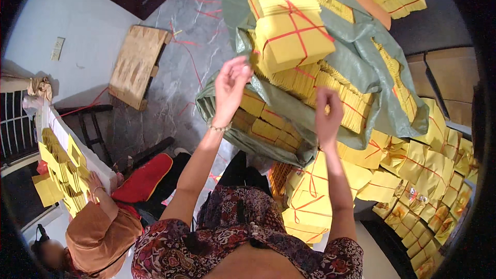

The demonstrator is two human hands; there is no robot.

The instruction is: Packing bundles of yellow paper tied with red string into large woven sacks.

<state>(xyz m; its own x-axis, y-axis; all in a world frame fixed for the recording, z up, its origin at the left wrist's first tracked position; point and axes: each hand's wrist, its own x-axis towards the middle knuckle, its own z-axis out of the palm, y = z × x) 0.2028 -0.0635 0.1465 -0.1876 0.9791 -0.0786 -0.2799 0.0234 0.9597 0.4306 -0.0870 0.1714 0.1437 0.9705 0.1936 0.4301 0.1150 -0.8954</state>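
Note:
My left hand (231, 87) is raised beside the rim of a large green woven sack (268, 107). Its thumb and fingers are drawn together; whatever may be between them is too small to tell. Over the sack's near side is my right hand (329, 116), slightly blurred. Its fingers curl loosely, with a gap to the thumb and nothing visible in it. Just beyond my hands, a bundle of yellow paper packets (294, 39) tied crosswise with red string rests on top of the sack's contents. More tied yellow bundles (253, 130) fill the sack.
Yellow bundles (423, 168) are piled at the right, with more (310, 196) beside my legs. A person in a brown top (101, 237) sits at lower left, one hand on yellow packets (62, 168). A wooden board (137, 64) lies on the grey floor among red string scraps.

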